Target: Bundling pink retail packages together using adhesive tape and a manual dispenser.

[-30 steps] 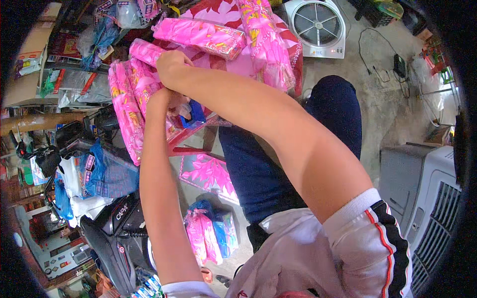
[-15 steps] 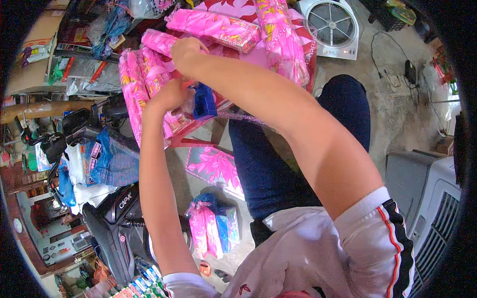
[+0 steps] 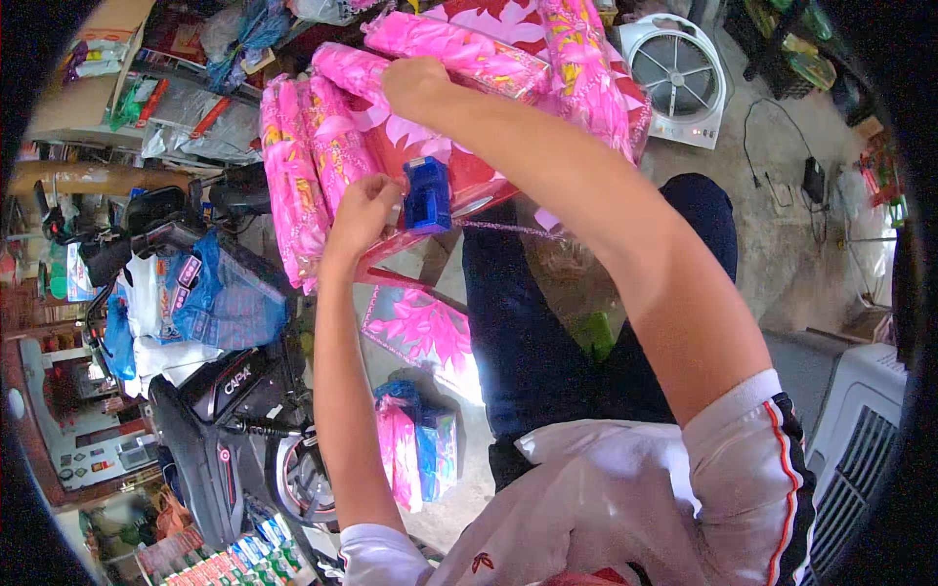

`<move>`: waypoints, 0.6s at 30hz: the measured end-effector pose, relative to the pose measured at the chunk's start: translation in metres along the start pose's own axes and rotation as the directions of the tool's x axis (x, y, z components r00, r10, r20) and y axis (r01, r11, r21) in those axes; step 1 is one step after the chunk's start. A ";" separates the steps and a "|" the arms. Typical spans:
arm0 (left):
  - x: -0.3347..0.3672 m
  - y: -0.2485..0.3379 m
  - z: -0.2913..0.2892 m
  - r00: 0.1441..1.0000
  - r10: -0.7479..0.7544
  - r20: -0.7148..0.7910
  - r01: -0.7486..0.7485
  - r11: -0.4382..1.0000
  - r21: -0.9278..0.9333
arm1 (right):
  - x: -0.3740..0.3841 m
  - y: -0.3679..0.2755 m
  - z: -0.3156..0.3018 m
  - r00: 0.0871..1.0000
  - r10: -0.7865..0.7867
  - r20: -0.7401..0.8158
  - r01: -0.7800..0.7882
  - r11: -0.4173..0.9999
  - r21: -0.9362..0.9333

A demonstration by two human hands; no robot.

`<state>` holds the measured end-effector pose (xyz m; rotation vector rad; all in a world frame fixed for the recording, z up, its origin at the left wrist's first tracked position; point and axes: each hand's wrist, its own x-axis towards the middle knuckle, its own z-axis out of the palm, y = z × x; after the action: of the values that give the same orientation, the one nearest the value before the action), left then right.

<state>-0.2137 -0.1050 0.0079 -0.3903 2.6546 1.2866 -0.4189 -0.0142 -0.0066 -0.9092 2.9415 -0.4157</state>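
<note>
My right hand is closed over the right end of a short pink plastic-wrapped bundle; most of its fingertips are hidden. My left hand is pinched, thumb against fingers, right beside a small blue plastic holder that looks like a tape dispenser. What sits between those fingertips is too small to make out. Two long pink bundles lie left of my left hand. Under everything is a red table with a pink leaf pattern.
More pink bundles lie at the table's back and right side. A white fan stands beyond the right corner. A motorbike with hanging bags is at left. Pink and blue packages stand on the floor near my left forearm.
The view has shifted, so the table appears further right. My left hand has drawn back toward me from between the bundles to beside the blue holder. My right hand stays at the short bundle.
</note>
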 end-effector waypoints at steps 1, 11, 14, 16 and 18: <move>-0.007 -0.005 -0.003 1.000 -0.011 -0.019 0.011 1.000 -0.006 | -0.003 -0.005 -0.002 0.998 -0.055 -0.028 0.056 0.998 0.034; -0.017 -0.005 0.009 0.997 -0.078 -0.019 0.068 0.946 -0.316 | -0.016 -0.011 -0.032 0.993 -0.117 0.024 0.117 0.993 -0.023; -0.021 -0.003 0.014 0.997 -0.049 -0.061 0.024 0.932 -0.362 | -0.016 -0.013 -0.031 0.990 -0.125 0.060 0.128 0.991 -0.043; -0.016 -0.007 0.009 0.991 0.132 -0.031 -0.135 0.960 -0.246 | -0.018 -0.020 -0.030 0.989 -0.145 0.043 0.147 0.988 -0.043; -0.019 -0.003 0.004 0.985 0.171 0.002 -0.168 0.969 -0.182 | -0.017 -0.020 -0.026 0.987 -0.156 0.026 0.157 0.987 -0.046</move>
<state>-0.1950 -0.1000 0.0081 -0.1764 2.6126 1.5814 -0.3965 -0.0136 0.0233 -1.1482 2.8816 -0.3394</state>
